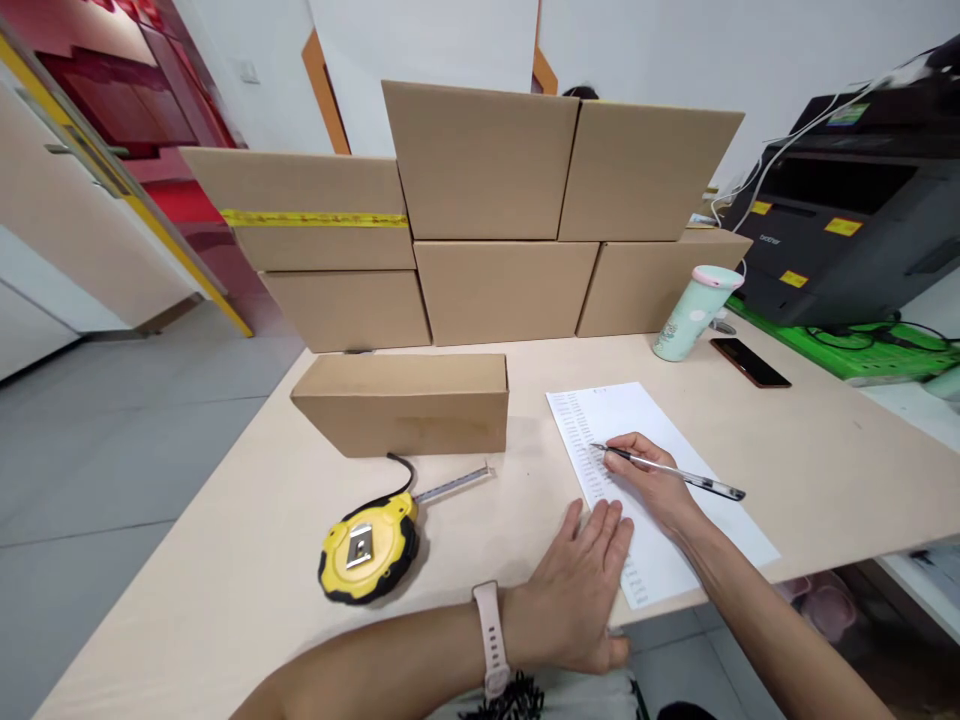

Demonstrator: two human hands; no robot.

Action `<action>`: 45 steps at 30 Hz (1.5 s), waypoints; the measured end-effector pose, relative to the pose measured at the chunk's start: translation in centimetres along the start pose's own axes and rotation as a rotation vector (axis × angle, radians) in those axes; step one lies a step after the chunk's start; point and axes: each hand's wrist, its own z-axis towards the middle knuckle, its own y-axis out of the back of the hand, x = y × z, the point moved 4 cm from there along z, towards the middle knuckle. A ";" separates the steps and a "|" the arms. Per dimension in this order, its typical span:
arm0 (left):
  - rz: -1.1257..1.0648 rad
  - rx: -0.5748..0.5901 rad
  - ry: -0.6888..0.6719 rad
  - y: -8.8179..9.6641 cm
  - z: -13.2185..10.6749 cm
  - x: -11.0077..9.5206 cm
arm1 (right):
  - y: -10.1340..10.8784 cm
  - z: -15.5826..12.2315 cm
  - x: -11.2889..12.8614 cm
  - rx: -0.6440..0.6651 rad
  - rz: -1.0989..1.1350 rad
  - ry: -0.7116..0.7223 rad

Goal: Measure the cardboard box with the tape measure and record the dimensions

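My right hand [654,484] grips a pen [686,474], its tip over the left column of writing on a white sheet of paper [694,540]. Flat across the sheet's lower left edge and the table lies my left hand [574,590], fingers stretched out, a pink watch strap on the wrist. To its left rests a yellow and black tape measure [369,550], with a short length of blade pulled out to the right and a black cord attached. Just behind that is a small closed cardboard box [420,420]. The written entries are too small to read.
Several larger cardboard boxes [495,290] are stacked along the table's back. A mint tumbler [694,318] and a phone [750,362] stand and lie at the right. Beyond them a dark printer [825,230] sits over a green base [855,350] with cables.
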 end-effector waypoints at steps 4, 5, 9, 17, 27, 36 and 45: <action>0.110 0.011 0.029 0.2 -0.1 -0.2 | 0.7 -0.7 -0.2 -0.058 -0.144 0.095; 0.124 0.012 0.037 0.1 -0.1 -0.1 | 0.9 -0.9 -0.2 -0.050 -0.174 0.120; 0.154 0.031 0.049 -0.1 0.3 0.3 | 1.2 -1.6 -0.5 0.043 -0.191 0.127; 0.162 0.050 0.033 0.8 0.1 -0.3 | 0.8 -1.2 -0.8 -0.058 -0.221 0.127; 0.159 0.042 0.030 0.6 0.1 -0.2 | 1.1 -1.5 -0.8 -0.090 -0.322 0.181; 0.173 0.065 0.033 0.9 0.2 -0.3 | 0.9 -1.6 -0.9 -0.049 -0.410 0.167; 0.204 0.055 0.029 0.9 0.1 -0.5 | 0.8 -1.6 -0.9 -0.038 -0.434 0.181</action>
